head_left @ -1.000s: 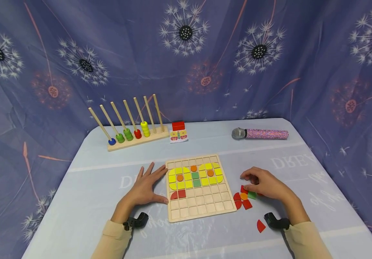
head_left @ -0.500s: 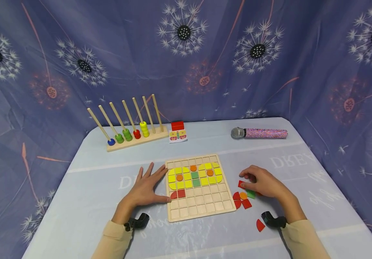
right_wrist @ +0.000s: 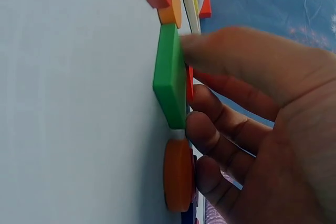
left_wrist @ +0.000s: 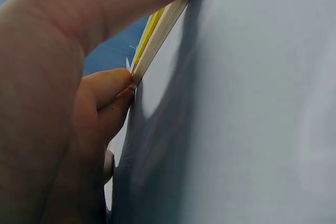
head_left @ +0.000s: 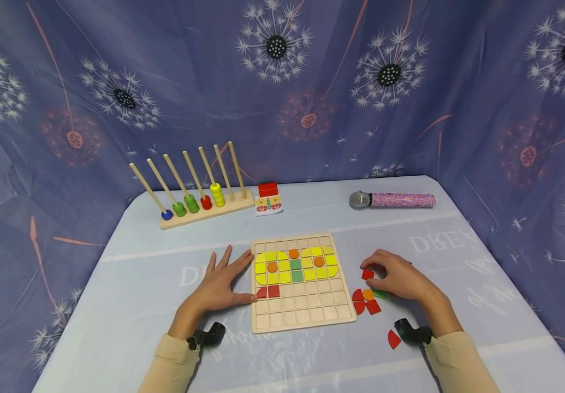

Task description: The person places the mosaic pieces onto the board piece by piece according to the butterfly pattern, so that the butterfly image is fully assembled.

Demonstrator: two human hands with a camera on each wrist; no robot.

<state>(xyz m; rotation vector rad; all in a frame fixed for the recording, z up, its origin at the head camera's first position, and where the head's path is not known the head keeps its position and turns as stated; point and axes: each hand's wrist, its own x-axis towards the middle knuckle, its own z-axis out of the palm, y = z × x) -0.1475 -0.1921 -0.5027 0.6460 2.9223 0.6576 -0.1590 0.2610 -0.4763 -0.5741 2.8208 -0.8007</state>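
A wooden grid board (head_left: 303, 315) lies on the table, with yellow, orange, green and red tiles filling part of its cells. My left hand (head_left: 217, 285) rests spread at the board's left edge, thumb on the rim and fingertips against the side. Right of the board, my right hand (head_left: 402, 277) holds a red square tile (head_left: 368, 274) between thumb and curled fingers. Beneath that hand lies a green tile (right_wrist: 170, 69), partly hidden in the head view. Beside it sit an orange disc (head_left: 368, 295), red quarter-round tiles (head_left: 358, 308) and another red square (head_left: 373, 307).
A single red quarter-round piece (head_left: 393, 339) lies nearer the front. At the back stand a peg rack (head_left: 238, 204) with coloured beads, a red block (head_left: 268, 189) with a butterfly picture card (head_left: 268, 204), and a glittery microphone (head_left: 400, 200).
The red square has shifted away from the other loose tiles, moving up and slightly left with my right hand. My left hand stays at the board's edge.
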